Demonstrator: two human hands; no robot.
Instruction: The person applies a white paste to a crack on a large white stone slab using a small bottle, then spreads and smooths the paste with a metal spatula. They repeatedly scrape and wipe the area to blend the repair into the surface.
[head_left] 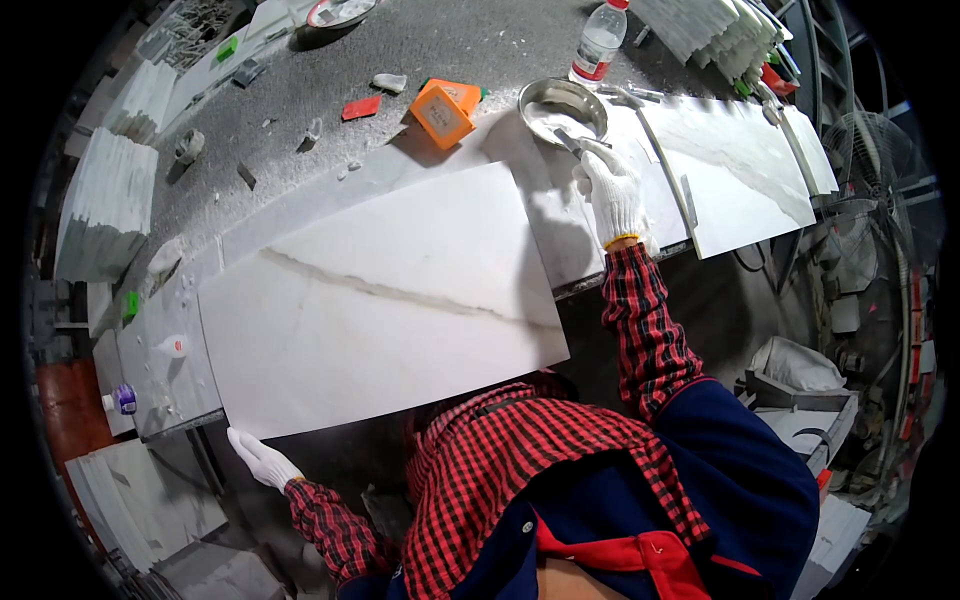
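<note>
Right hand point(613, 195), in a white knit glove, reaches out over the bench point(300, 90) with its fingers closed round a thin metal tool point(568, 139) whose tip lies in a round steel bowl point(562, 105). White paste shows inside the bowl. The left hand point(258, 457), also gloved, sits at the near left corner of a big white slab point(385, 300); its fingers curl under that edge, though how firmly they grip cannot be told. The slab has a grey vein running across it and lies flat on the bench, its near edge hanging past the bench rim toward the person. Both sleeves are red and black check, under a dark blue apron with red trim.

Beyond the right hand a second veined slab point(735, 170) lies on the bench, with a narrow metal strip point(665, 165) just beside its left edge. Behind the bowl stands a clear plastic bottle point(598, 42) with a red cap. Left of the bowl sits an orange block point(442, 112), and near it a small red chip point(361, 108) and a pale stone scrap point(390, 82). Stacks of white tiles point(105, 205) stand along the left side of the bench, and more are piled at the far right corner point(715, 30). A small bottle point(122, 399) with a purple cap lies at the bench's near left end. A fan point(868, 150) stands off to the right.
</note>
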